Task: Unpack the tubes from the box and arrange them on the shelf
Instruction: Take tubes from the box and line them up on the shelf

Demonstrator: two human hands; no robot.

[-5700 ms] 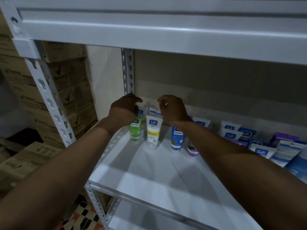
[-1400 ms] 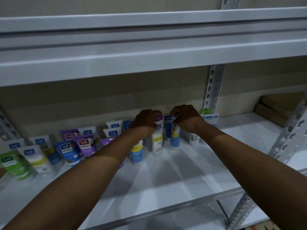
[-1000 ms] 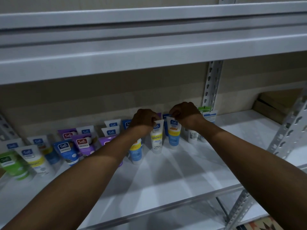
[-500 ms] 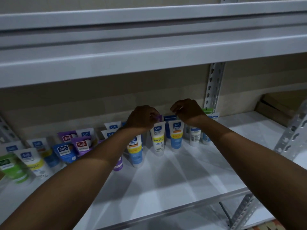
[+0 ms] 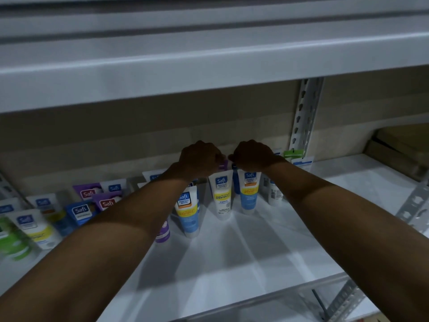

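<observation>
Head view: both arms reach deep into the white shelf [image 5: 255, 256], hands side by side above the Vitamin C tube [image 5: 222, 196]. The left hand [image 5: 199, 159] curls at a purple tube top [image 5: 223, 164] behind it; whether it grips cannot be told. The right hand [image 5: 253, 155], fingers bunched, hovers over the blue tube [image 5: 248, 192] just right of the Vitamin C tube. Both tubes stand upright on their caps, long axes vertical, crimped ends directly beneath the hands.
</observation>
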